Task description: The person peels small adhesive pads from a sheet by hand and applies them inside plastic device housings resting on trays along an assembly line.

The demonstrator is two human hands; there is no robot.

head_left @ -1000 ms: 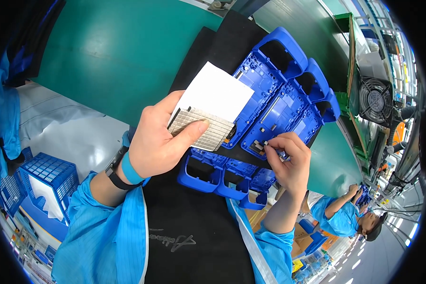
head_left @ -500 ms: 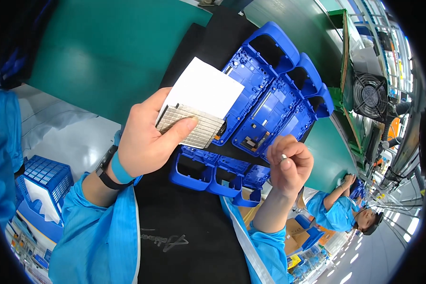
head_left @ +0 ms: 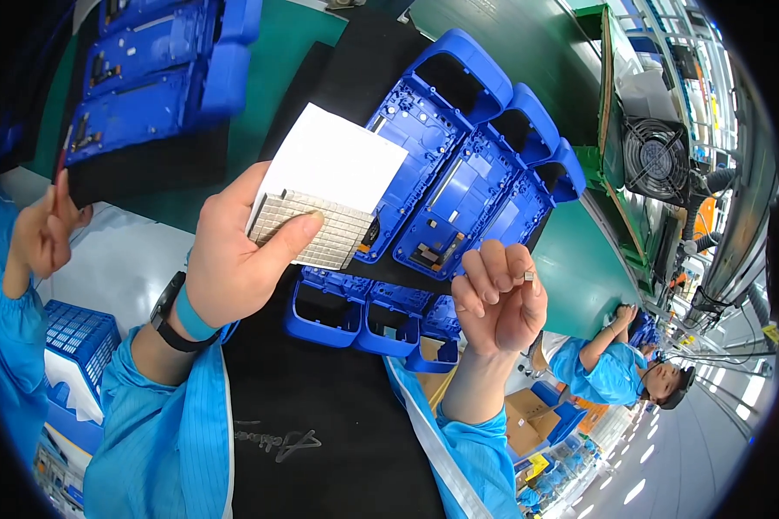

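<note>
My left hand (head_left: 225, 251) is closed around a slab of small silvery metal blocks (head_left: 325, 232), its thumb pressed on the front face. A blank white card (head_left: 329, 160) stands up behind the slab in the same grip. To the right, my right hand (head_left: 499, 298) is raised, with one tiny silvery block (head_left: 529, 276) pinched between thumb and forefinger. Beyond both hands lie several blue plastic housings (head_left: 441, 195) with open frames and fitted electronic parts. Nearer to me, more blue housing frames (head_left: 325, 320) sit in a row.
At the upper left are other blue housings (head_left: 138, 86), with a co-worker's hand (head_left: 48, 229) near them. A black fan (head_left: 656, 158) stands at the right beside green racking (head_left: 610, 130). Another person (head_left: 606, 368) works farther right. A blue basket (head_left: 82, 333) stands lower left.
Blue housings and a co-worker's hand have come into view at the upper left. My right hand has turned, its fingers less curled, and the tiny block shows higher at the fingertips.
</note>
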